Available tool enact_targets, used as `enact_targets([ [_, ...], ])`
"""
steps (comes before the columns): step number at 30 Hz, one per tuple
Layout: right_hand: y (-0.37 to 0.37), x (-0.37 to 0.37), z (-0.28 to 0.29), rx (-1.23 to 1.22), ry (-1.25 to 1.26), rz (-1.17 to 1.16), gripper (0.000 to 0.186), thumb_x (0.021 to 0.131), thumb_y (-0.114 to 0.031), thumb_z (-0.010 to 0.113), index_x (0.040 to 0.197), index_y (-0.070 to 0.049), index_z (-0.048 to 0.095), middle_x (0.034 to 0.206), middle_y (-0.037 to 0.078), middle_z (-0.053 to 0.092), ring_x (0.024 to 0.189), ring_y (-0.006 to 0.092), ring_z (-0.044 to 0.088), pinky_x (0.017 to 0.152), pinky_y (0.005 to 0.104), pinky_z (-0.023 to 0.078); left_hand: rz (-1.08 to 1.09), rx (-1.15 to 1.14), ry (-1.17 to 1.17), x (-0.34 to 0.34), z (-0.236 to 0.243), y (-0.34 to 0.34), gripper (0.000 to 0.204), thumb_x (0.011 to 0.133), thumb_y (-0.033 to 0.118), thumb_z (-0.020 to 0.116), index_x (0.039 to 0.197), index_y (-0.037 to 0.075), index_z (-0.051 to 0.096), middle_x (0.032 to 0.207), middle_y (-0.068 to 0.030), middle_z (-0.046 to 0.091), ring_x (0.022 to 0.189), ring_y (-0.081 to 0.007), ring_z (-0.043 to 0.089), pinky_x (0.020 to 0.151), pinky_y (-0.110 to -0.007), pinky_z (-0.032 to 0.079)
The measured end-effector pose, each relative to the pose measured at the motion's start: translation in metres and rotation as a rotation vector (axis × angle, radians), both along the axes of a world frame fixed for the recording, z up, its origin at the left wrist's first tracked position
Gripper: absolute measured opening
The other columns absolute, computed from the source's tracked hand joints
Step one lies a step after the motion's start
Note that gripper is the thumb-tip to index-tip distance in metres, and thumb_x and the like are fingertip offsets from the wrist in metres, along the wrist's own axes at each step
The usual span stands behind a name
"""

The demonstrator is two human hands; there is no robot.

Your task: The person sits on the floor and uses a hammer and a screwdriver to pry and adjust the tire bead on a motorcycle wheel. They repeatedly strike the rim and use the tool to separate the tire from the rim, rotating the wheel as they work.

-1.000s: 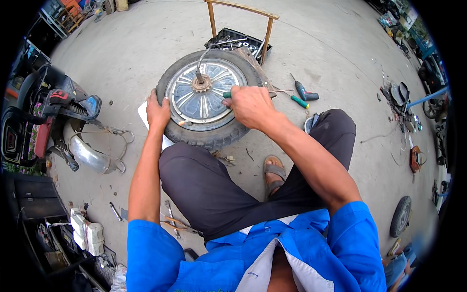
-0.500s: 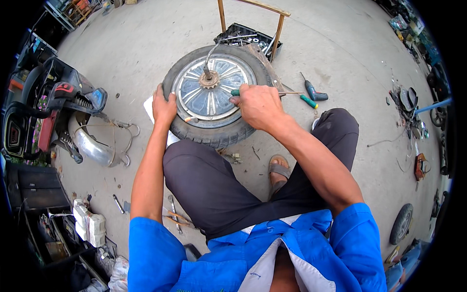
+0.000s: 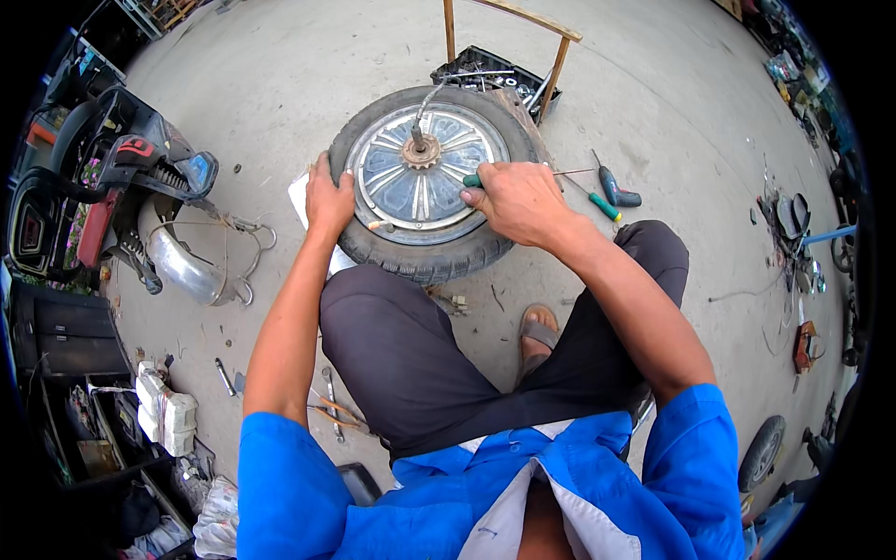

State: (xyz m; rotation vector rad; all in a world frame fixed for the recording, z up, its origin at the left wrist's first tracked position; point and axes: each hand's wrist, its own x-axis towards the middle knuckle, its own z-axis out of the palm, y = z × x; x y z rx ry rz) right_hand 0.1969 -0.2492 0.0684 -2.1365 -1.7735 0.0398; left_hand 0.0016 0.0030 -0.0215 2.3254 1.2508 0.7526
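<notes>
A motor wheel with a black tyre (image 3: 446,269) and a spoked silver hub (image 3: 387,177) lies on its side before my knees. A small toothed sprocket (image 3: 421,152) and a bent cable (image 3: 427,101) rise from its centre. My left hand (image 3: 329,201) grips the tyre's left edge, thumb on top. Over the right side of the wheel, my right hand (image 3: 525,201) is closed round a screwdriver (image 3: 473,181). Its green handle end shows at the left of my fist, and its thin shaft points away to the right. A small pale piece (image 3: 381,226) sits near the rim.
Beyond the wheel stands a black toolbox (image 3: 467,63) full of metal parts, beside a wooden frame (image 3: 556,70). A cordless drill (image 3: 618,189) and another green-handled screwdriver (image 3: 605,207) lie to the right. At left are a partly stripped scooter (image 3: 131,177) and a silver fender (image 3: 177,252).
The whole view has shifted slightly, so the wheel and hands appear farther right. My left hand stays on the tyre and my right hand keeps the screwdriver in nearly the same place over the wheel.
</notes>
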Motion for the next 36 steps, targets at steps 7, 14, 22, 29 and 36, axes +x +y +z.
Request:
enact_targets([
  [7,0.007,0.018,0.005,-0.127,0.043,0.133,0.039,0.098,-0.037,0.058,0.089,0.001,0.061,0.082,0.023,0.065,0.084,0.0445,0.064,0.072,0.0531,0.048,-0.026,0.005,-0.010,-0.002,0.000,0.001,0.063,0.092,0.023,0.062,0.145,-0.006,0.043,0.142,-0.0310,0.050,0.132,-0.0444,0.048,0.113,-0.045,0.037],
  [14,0.010,0.033,0.008,-0.013,0.079,0.219,0.037,0.099,-0.038,0.058,0.091,-0.002,0.064,0.080,0.020,0.065,0.080,0.0424,0.063,0.069,0.0509,0.047,-0.019,-0.027,-0.010,0.000,0.002,-0.001,0.064,0.092,0.023,0.061,0.145,-0.006,0.043,0.144,-0.0311,0.048,0.134,-0.0441,0.046,0.114,-0.044,0.036],
  [22,0.012,0.079,0.028,-0.027,0.102,0.005,0.041,0.100,-0.040,0.056,0.098,-0.001,0.068,0.082,0.022,0.067,0.085,0.0412,0.066,0.075,0.0508,0.049,-0.013,-0.045,0.001,0.000,0.005,-0.003,0.063,0.093,0.023,0.060,0.146,-0.006,0.042,0.147,-0.0302,0.046,0.139,-0.0433,0.041,0.117,-0.043,0.032],
  [29,0.020,0.089,0.006,-0.064,0.123,0.006,0.041,0.098,-0.039,0.057,0.096,0.001,0.065,0.088,0.024,0.067,0.092,0.0432,0.065,0.080,0.0516,0.049,-0.012,-0.040,0.003,0.000,0.004,-0.003,0.063,0.093,0.024,0.060,0.146,-0.006,0.042,0.148,-0.0296,0.044,0.141,-0.0422,0.039,0.118,-0.042,0.031],
  [36,0.025,0.091,0.003,-0.060,0.127,0.035,0.038,0.098,-0.036,0.059,0.096,0.002,0.065,0.088,0.024,0.067,0.091,0.0438,0.064,0.079,0.0514,0.049,-0.020,-0.024,-0.006,-0.003,0.001,0.000,0.063,0.093,0.023,0.061,0.145,-0.006,0.043,0.148,-0.0296,0.045,0.141,-0.0420,0.040,0.118,-0.042,0.031],
])
